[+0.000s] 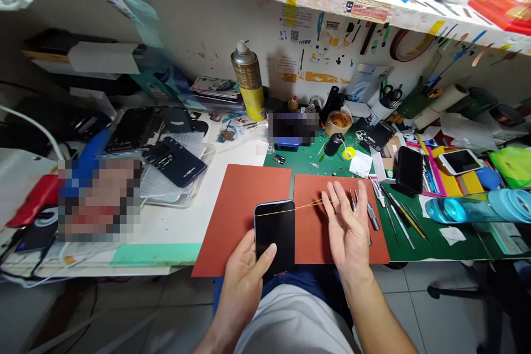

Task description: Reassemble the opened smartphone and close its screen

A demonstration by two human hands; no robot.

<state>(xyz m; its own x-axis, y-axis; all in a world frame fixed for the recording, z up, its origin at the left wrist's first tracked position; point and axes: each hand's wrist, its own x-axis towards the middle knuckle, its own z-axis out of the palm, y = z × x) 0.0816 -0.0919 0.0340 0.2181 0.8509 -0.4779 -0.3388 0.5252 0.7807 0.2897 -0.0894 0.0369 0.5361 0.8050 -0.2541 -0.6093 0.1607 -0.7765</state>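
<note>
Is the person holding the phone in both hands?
No: only the left hand grips the phone, while a thin yellow band runs from it to the open right hand.

Phone over mats, spray can behind, bottle right

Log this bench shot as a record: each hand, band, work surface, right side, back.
left hand: grips dark-screened phone, thumb on its front
right hand: fingers spread, at one end of the band
thin yellow band: stretched across phone's upper part
surface: reddish-brown panels
right side: blue bottle
back: spray can
</note>
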